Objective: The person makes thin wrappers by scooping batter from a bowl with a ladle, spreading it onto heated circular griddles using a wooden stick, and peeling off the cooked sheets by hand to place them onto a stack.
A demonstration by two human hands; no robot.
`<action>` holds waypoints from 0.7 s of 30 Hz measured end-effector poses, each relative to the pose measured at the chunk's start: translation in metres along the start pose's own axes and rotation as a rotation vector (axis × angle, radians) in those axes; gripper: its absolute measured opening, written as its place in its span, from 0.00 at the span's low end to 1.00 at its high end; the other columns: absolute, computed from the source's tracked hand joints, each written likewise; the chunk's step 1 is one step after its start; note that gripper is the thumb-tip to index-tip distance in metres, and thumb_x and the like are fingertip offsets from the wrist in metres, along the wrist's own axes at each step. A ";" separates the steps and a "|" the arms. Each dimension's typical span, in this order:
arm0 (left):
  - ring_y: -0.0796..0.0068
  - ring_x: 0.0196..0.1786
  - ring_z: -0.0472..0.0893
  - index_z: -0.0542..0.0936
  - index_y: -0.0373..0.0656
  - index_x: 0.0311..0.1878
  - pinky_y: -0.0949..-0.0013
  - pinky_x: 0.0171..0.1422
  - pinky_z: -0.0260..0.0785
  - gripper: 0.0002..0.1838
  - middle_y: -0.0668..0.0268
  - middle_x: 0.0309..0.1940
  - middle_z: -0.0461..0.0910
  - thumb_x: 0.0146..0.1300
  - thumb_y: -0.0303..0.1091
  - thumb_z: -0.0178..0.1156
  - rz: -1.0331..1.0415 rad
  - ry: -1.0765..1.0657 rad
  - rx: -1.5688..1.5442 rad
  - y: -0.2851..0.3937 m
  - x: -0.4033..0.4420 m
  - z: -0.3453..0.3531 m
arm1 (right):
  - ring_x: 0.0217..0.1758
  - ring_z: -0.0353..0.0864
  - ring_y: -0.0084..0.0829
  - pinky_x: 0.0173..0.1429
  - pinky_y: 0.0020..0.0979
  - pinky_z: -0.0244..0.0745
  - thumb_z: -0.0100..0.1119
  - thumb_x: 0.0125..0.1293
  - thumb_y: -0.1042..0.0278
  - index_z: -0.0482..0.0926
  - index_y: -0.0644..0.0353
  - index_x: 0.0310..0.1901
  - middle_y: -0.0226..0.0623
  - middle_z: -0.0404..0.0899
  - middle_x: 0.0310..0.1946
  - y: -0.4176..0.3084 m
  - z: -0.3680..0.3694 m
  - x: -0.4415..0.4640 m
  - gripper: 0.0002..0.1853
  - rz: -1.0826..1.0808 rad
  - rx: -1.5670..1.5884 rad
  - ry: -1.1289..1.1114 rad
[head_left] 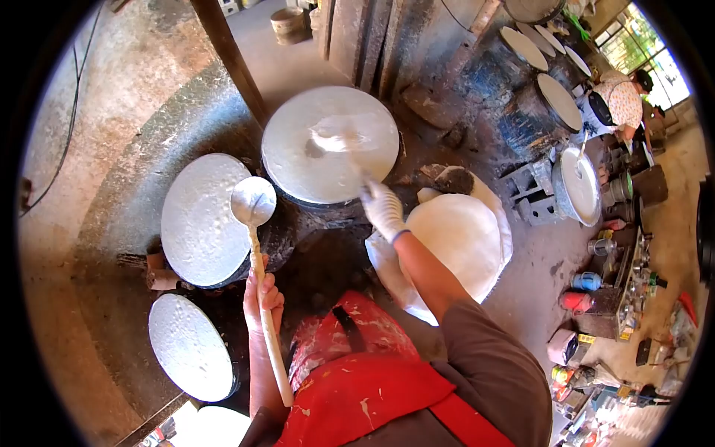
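My left hand (264, 294) is wrapped round the pale handle of a long ladle (254, 203), its round metal bowl raised beside a white-coated round griddle (205, 223). My right hand (383, 211), in a whitish glove, reaches to the near edge of another round griddle (298, 141). Its fingers look closed, and a motion-blurred streak runs from them onto the pale surface; what they hold cannot be made out. Below my right forearm is a round stack of white flat sheets (462, 235) on a light cloth (500, 205).
A third white-coated griddle (190, 346) stands at the lower left. A wooden post (231, 63) rises behind. On the right are concrete blocks (529, 190), a basin of white liquid (577, 186) and a cluttered bench (614, 290). Another person (618, 100) bends at the far right.
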State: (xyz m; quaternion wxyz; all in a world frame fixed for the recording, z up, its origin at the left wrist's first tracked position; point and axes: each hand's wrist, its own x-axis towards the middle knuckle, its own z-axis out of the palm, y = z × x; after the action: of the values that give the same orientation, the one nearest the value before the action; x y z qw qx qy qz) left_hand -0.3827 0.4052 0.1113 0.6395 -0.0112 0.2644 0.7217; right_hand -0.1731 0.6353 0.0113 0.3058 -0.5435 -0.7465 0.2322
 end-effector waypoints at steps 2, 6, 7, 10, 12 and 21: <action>0.87 0.12 0.60 0.61 0.41 0.60 0.84 0.18 0.54 0.21 0.71 0.21 0.64 0.68 0.39 0.44 0.001 -0.005 -0.016 0.001 -0.001 0.000 | 0.39 0.77 0.48 0.43 0.40 0.70 0.51 0.60 0.65 0.70 0.51 0.55 0.50 0.77 0.39 0.032 -0.005 -0.016 0.19 0.236 0.182 0.010; 0.87 0.12 0.60 0.61 0.41 0.59 0.84 0.17 0.54 0.20 0.71 0.21 0.64 0.68 0.39 0.44 0.007 -0.003 -0.019 -0.004 0.003 0.004 | 0.40 0.77 0.48 0.47 0.39 0.69 0.52 0.61 0.64 0.66 0.46 0.58 0.51 0.76 0.41 0.035 0.023 -0.056 0.22 0.116 0.096 0.053; 0.87 0.12 0.60 0.61 0.41 0.59 0.84 0.17 0.54 0.20 0.71 0.21 0.64 0.68 0.40 0.44 0.005 0.006 -0.022 -0.005 0.006 0.006 | 0.40 0.77 0.48 0.48 0.38 0.69 0.51 0.61 0.63 0.67 0.47 0.58 0.51 0.76 0.41 0.039 0.041 -0.059 0.21 0.080 0.019 0.066; 0.87 0.12 0.60 0.62 0.40 0.59 0.84 0.17 0.54 0.20 0.71 0.21 0.64 0.67 0.40 0.45 -0.017 -0.025 -0.016 -0.009 0.013 0.013 | 0.47 0.73 0.35 0.50 0.32 0.70 0.53 0.61 0.58 0.71 0.57 0.52 0.40 0.75 0.43 0.027 0.047 -0.054 0.19 0.277 0.147 -0.311; 0.87 0.12 0.59 0.62 0.40 0.59 0.84 0.17 0.53 0.20 0.71 0.21 0.65 0.67 0.39 0.45 -0.019 -0.023 0.019 -0.009 0.013 0.019 | 0.47 0.70 0.25 0.48 0.25 0.70 0.55 0.61 0.59 0.74 0.61 0.47 0.33 0.74 0.44 0.013 0.021 -0.049 0.17 0.384 0.525 -0.196; 0.88 0.12 0.59 0.62 0.42 0.59 0.84 0.17 0.53 0.20 0.73 0.20 0.64 0.67 0.41 0.45 0.005 0.036 0.033 -0.014 0.021 0.020 | 0.37 0.75 0.27 0.45 0.27 0.71 0.58 0.58 0.68 0.75 0.57 0.47 0.39 0.77 0.36 0.055 0.015 -0.013 0.14 0.179 0.607 -0.123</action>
State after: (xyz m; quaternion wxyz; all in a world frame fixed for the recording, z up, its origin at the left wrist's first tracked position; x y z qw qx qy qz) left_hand -0.3667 0.4328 0.1156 0.6332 -0.0128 0.2879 0.7184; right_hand -0.1439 0.6395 -0.0394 0.3866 -0.4759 -0.6095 0.5025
